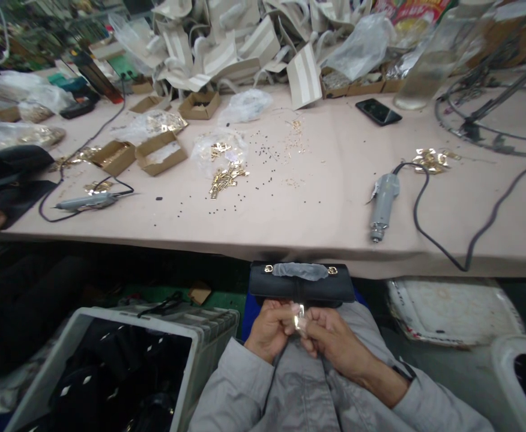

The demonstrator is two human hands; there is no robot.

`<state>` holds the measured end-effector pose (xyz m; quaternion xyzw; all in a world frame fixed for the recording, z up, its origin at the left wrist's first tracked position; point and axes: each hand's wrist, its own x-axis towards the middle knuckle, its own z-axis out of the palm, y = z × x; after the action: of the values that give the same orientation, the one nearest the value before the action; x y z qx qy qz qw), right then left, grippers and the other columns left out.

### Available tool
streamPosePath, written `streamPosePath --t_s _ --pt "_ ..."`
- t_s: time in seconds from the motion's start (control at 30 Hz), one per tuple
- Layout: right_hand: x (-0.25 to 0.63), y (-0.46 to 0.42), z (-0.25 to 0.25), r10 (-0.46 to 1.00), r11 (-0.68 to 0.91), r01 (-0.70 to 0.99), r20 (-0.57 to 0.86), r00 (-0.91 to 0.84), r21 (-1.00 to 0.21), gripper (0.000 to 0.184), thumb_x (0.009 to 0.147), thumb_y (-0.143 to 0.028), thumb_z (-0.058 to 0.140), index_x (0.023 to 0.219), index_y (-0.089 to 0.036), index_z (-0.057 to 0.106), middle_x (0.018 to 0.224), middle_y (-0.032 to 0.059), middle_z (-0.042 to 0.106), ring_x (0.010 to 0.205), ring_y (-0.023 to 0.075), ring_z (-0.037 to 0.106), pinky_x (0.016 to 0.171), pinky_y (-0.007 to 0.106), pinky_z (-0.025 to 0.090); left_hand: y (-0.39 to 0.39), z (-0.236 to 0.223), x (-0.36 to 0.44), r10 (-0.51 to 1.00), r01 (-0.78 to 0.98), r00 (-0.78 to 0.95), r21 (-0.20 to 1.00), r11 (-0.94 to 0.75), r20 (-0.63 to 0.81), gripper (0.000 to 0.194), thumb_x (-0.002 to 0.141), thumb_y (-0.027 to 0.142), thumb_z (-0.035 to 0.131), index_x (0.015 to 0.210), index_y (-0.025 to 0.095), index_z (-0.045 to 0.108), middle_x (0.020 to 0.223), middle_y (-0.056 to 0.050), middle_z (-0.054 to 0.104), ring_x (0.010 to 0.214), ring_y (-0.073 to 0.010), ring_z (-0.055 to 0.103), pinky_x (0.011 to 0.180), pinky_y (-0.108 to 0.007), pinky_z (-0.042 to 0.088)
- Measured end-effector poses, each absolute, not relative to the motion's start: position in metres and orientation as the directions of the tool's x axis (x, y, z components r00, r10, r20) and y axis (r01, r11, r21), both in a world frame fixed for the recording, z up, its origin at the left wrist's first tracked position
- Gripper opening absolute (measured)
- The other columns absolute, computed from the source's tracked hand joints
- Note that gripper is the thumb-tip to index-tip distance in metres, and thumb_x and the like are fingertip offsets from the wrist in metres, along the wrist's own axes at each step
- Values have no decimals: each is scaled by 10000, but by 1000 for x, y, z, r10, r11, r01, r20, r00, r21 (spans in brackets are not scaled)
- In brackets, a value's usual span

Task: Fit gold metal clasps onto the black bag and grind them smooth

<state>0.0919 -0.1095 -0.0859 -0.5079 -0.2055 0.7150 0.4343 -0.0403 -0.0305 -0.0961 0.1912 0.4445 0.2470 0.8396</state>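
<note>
Gold-coloured fitting [296,321] between left fingers [284,312] and right fingers [314,329]; touching both.

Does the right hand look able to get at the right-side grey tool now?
Probably, if the right hand releases the gold piece; only the table edge seems to lie between hand and grey tool.

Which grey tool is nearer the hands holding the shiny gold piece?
The rightmost tool, its tip toward the near edge of the table. The other tool lies far left, farther from the left hand and right hand.
</note>
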Motion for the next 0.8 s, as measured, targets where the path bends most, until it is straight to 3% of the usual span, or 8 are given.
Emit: streamPosePath --t_s 0.1,0.3,0.57,0.8 --pt "93 -110 -88 835 -532 -393 -543 -95 -750 468 858 -604 760 750 -189 573 586 -14 584 500 112 463 506 249 359 -31 -94 -41 605 -204 485 591 780 -631 363 577 338 939 626 115 657 509 35 477 446 -47 345 434 -215 180" --pt "97 -112 -91 856 -514 -220 -511 -77 -829 473 908 -626 702 788 -182 590 613 5 619 535 138 535 535 261 409 -37 -89 -35 746 -178 309 734 655 -591 331 588 305 919 583 128 640 474 23 538 403 -47 367 421 -211 215" --pt "96 -112 -93 880 -474 -217 -469 -81 -853 419 956 -568 660 812 -181 589 650 17 655 570 149 578 566 266 454 -44 -87 -28 756 -178 280 741 647 -592 355 622 349 898 584 146 610 446 38 509 368 -46 345 383 -195 226" --pt "100 -114 -101 910 -415 -273 -397 -121 -868 438 973 -571 693 877 -146 652 704 53 686 623 167 610 610 279 476 -40 -79 -27 753 -183 230 732 656 -617 398 559 368 941 603 141 617 470 35 529 371 -45 373 363 -182 217"
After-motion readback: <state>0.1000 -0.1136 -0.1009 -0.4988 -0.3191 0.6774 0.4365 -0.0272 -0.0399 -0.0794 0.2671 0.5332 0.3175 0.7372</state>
